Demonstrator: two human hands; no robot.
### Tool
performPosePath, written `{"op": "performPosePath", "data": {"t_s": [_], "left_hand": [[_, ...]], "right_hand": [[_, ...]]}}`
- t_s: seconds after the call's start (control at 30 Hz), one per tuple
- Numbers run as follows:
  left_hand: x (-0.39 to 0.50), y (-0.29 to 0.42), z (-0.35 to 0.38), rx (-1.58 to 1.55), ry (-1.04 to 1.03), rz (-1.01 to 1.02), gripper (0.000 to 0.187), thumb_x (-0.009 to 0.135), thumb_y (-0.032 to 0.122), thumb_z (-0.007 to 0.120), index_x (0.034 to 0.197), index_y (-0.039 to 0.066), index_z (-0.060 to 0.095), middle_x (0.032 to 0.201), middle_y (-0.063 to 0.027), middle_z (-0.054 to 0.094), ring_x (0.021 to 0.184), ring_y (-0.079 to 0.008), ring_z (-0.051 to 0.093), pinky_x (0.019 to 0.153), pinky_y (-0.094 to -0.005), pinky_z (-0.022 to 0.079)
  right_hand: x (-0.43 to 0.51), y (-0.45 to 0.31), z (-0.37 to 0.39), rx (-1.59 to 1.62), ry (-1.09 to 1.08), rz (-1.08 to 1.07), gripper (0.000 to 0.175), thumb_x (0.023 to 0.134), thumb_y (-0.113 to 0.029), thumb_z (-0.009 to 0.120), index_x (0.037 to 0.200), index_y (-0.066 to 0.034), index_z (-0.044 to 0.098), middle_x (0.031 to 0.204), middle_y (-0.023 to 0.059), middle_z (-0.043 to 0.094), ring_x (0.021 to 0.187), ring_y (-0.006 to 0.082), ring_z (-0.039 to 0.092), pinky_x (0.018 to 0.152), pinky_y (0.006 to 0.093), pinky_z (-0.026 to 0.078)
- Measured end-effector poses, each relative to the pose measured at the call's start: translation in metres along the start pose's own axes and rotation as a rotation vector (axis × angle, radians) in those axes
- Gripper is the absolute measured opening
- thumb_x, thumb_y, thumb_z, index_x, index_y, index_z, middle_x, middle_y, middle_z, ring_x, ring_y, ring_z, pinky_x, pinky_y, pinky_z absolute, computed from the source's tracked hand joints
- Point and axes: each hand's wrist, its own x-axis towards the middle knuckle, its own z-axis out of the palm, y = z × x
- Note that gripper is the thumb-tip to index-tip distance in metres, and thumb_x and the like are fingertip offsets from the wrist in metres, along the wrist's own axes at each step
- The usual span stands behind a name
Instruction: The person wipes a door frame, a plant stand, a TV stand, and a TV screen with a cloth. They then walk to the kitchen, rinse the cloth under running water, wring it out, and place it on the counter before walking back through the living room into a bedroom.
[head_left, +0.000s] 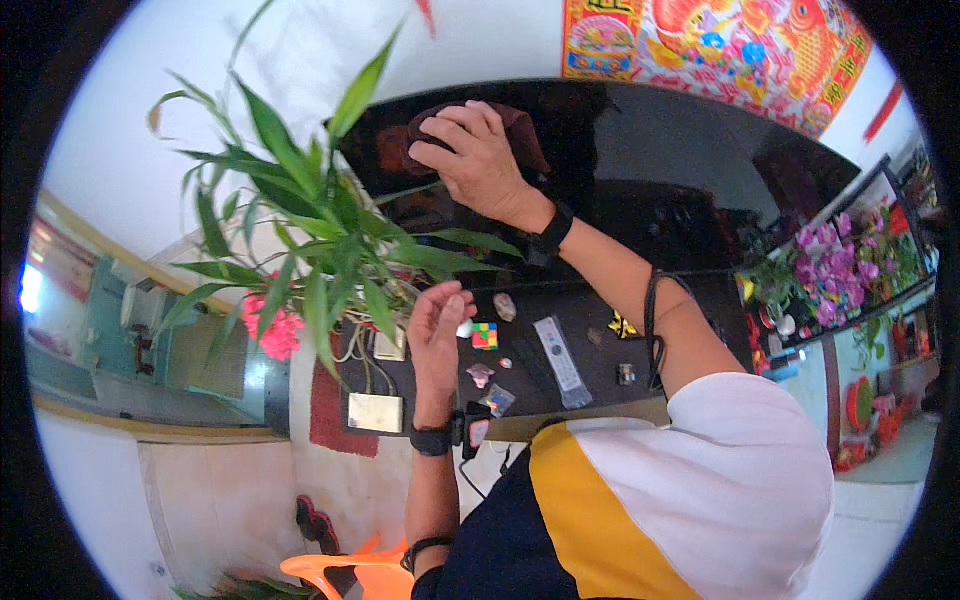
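My right hand (480, 161) is pressed, fingers spread, on a dark brown cloth (525, 135) against the glossy black television screen (660, 172), near its upper left part. Below it, my left hand (441, 319) is raised with its fingers loosely curled and nothing seen in it, beside the leaves of a green potted plant (337, 247). Close to the left hand, a colored puzzle cube (485, 337) lies on the dark cabinet top (525, 390). A remote control in a clear cover (562, 364) lies farther right.
White boxes (376, 412) with cables stand at the cabinet's left end, near pink flowers (273, 326). Small trinkets (480, 375) and a small clear-sided item (626, 374) lie on the top. A framed picture of purple flowers (840, 262) is at right; an orange plastic chair (382, 577) stands below.
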Motion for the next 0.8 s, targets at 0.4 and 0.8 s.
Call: {"op": "performPosePath", "data": {"t_s": [0.4,0.8], "left_hand": [[0.048,-0.053,0.191,-0.091,-0.421,-0.182,0.025,0.096,0.018,0.052,0.116,0.004,0.057,0.102,-0.0092,0.065,0.087,-0.0147,0.063,0.082,-0.0292,0.051],[0.044,-0.13,0.31,-0.089,-0.479,-0.403,0.036,0.096,0.028,0.053,0.125,0.006,0.051,0.109,-0.0099,0.063,0.095,-0.0185,0.063,0.084,-0.033,0.05]], "right_hand": [[-0.151,0.144,-0.206,-0.266,0.098,0.388,0.041,0.059,0.001,0.064,0.098,-0.0113,0.057,0.102,0.0083,0.057,0.095,0.0327,0.051,0.082,0.0429,0.041],[-0.398,0.248,-0.318,-0.615,0.309,1.226,0.033,0.068,-0.002,0.061,0.099,-0.001,0.052,0.093,0.021,0.055,0.094,0.04,0.049,0.084,0.0469,0.041]]}}
